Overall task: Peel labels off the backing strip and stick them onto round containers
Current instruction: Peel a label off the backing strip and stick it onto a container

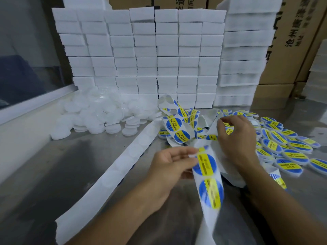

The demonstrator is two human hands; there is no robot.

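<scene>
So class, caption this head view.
Both hands work a label strip beside labelled containers and unlabelled white ones.

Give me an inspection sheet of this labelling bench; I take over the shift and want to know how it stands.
Surface: steel table, bare at front left.
Job's things: label strip with blue-and-yellow labels; unlabelled white containers heaped at back left; labelled containers spread at right.
Clutter: spent backing strip trails across the table; more label strip tangled at centre.
Grippers: left hand pinches the label strip; right hand has its fingers curled by the tangled strip, grip unclear.
Cables: nothing seen.
Surroundings: white foam blocks stacked behind; cardboard boxes at right; window at left.
</scene>
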